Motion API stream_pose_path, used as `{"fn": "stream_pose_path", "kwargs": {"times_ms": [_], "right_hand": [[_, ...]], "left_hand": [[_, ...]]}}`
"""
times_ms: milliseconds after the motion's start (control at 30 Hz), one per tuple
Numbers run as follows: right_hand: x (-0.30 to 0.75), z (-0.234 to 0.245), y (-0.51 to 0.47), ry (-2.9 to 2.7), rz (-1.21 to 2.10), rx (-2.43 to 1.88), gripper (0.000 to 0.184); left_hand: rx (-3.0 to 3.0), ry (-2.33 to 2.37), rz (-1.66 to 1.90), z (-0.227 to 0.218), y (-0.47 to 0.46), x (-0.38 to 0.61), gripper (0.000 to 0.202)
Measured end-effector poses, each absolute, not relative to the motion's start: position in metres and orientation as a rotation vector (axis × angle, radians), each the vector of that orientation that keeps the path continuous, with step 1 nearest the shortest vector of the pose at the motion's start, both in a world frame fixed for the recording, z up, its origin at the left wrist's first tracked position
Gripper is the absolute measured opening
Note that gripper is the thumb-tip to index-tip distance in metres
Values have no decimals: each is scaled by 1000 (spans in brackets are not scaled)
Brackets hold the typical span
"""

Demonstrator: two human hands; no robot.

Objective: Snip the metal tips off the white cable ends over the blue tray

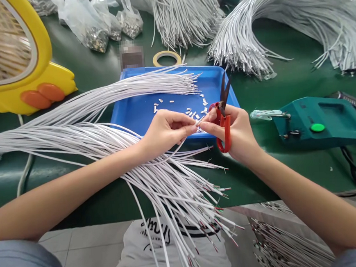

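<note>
My left hand (170, 130) pinches a white cable (179, 149) near its end, over the front edge of a blue tray (124, 113). Right beside it, my right hand (239, 132) has thumb and fingertip pressed together at the cable's end, which the fingers mostly hide. Red-handled scissors (224, 123) hang on the same hand, dark blades pointing up and away. Small silvery-white pieces (204, 102) lie scattered in the tray. Under my left forearm spreads a bundle of white cables (176, 191) with thin coloured wires at their ends; another bundle (149, 84) rests across the tray.
At the right stands a green machine (321, 120) with a green button. A yellow fan (50, 73) is at the left. Behind the tray are a tape roll (166, 53), bags of small metal parts (130, 24) and grey cable bundles (278, 2). More cables (288, 244) lie below the table.
</note>
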State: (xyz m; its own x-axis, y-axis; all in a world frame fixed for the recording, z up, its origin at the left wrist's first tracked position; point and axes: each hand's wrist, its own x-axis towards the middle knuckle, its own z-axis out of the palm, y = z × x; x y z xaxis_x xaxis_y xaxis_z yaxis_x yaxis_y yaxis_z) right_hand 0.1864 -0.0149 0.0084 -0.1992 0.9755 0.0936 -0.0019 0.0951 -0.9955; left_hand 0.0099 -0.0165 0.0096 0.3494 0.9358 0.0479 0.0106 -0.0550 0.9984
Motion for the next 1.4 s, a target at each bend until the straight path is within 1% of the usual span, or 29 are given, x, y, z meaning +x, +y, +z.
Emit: {"fn": "stream_pose_path", "kwargs": {"times_ms": [267, 467, 667, 1000, 1200, 1400], "right_hand": [[194, 12, -9, -1383, 1178, -1095, 14], [194, 11, -9, -1365, 1218, -1063, 10], [193, 13, -10, -1371, 1247, -1090, 11], [190, 14, -14, -1412, 1263, -1093, 19], [189, 14, -15, -1516, 1194, -1078, 20], [189, 14, -16, -1443, 1156, -1077, 20]], "left_hand": [[1219, 871, 869, 12, -15, 8, 12], [1241, 854, 828, 11, -14, 7, 11], [1308, 896, 865, 11, -14, 9, 8], [1481, 924, 898, 8, -16, 10, 14], [1523, 924, 986, 6, -18, 11, 13], [1494, 920, 971, 5, -17, 11, 13]]}}
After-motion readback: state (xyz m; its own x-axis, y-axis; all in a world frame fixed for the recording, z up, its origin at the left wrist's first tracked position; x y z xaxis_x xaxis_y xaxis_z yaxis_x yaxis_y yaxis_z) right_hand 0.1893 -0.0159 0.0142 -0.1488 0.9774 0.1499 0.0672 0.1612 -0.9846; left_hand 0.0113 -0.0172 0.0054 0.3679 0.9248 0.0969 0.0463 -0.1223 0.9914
